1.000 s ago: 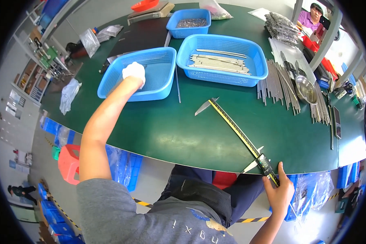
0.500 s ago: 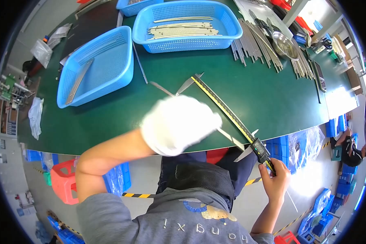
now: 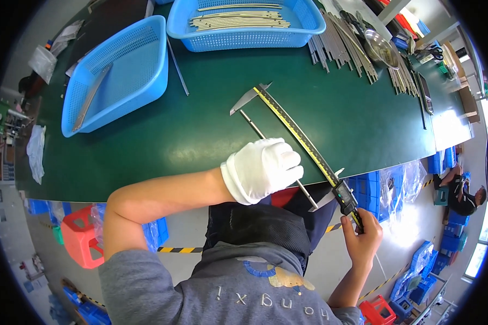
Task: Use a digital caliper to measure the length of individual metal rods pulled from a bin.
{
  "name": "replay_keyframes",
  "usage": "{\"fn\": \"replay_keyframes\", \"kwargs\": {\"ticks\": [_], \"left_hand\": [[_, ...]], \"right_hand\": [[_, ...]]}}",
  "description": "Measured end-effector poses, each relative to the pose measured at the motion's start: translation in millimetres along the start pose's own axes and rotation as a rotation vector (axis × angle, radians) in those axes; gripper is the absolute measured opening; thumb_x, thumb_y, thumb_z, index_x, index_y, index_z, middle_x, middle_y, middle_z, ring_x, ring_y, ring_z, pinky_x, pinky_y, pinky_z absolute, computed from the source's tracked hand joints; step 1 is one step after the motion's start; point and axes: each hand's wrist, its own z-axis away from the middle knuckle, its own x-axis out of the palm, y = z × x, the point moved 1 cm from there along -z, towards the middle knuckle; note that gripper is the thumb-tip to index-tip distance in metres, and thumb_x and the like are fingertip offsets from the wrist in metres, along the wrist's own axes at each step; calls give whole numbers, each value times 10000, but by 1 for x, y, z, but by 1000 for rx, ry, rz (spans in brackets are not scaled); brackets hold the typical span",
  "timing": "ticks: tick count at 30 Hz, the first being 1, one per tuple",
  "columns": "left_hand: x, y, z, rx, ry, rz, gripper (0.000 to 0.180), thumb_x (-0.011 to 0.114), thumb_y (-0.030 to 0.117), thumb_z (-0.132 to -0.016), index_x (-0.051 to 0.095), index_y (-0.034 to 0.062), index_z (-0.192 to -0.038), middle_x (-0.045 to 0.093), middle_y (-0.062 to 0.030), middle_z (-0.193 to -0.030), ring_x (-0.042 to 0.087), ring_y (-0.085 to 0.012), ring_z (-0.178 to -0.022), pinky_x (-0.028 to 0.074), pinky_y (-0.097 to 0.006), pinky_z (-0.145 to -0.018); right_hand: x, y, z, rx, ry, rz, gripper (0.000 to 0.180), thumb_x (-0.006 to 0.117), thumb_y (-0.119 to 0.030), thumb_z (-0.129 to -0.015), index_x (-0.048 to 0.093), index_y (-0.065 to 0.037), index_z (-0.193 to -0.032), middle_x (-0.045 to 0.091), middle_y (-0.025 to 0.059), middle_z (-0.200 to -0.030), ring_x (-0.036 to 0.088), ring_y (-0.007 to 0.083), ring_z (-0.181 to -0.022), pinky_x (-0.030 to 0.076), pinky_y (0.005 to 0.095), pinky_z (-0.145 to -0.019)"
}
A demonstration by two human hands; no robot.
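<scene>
My left hand (image 3: 267, 169), in a white glove, is closed around the middle of a thin metal rod (image 3: 306, 192). The rod slants from upper left to lower right, lying between the jaws of a long digital caliper (image 3: 296, 131). Its lower end is at the sliding jaw; its upper end sits close to the far jaw, and I cannot tell whether it touches. My bare right hand (image 3: 364, 234) grips the caliper's near end, just below the display, with the thumb on it. The caliper reaches over the green table (image 3: 200, 135).
A blue basket (image 3: 244, 40) at the back holds several pale rods. Another blue basket (image 3: 160, 81) at left has a few thin strips inside. Loose rods (image 3: 341, 46) and a metal bowl (image 3: 381, 50) lie back right. A single rod (image 3: 179, 67) rests between the baskets.
The rod has swung into line between the caliper jaws, and my left hand has shifted right and slightly down. My right hand keeps its hold on the caliper. The view has tilted slightly.
</scene>
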Motion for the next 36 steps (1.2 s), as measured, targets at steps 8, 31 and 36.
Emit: {"fn": "replay_keyframes", "kwargs": {"ticks": [8, 31, 36], "left_hand": [[3, -2, 5, -13, -57, 31, 164, 600, 117, -684, 605, 86, -844, 549, -47, -796, 582, -227, -760, 501, -410, -870], [-10, -1, 11, -83, -96, 153, 229, 633, 45, -618, 633, 64, -846, 577, -67, -851, 597, -252, -883, 514, -434, -886], [-11, 1, 13, -112, -101, 159, 211, 634, 47, -628, 635, 69, -839, 577, -58, -838, 599, -244, -873, 526, -429, -865]], "right_hand": [[3, -3, 7, -113, 6, 83, 263, 735, -166, -728, 626, -10, -910, 546, 85, -644, 523, 195, -478, 400, 292, -457], [2, 1, 12, -136, -41, 15, 316, 690, -138, -770, 609, 24, -1028, 522, 103, -667, 512, 203, -496, 399, 297, -469], [0, 1, 13, -137, -45, 13, 312, 685, -122, -764, 608, 25, -1029, 520, 104, -664, 512, 202, -495, 401, 298, -468]]}}
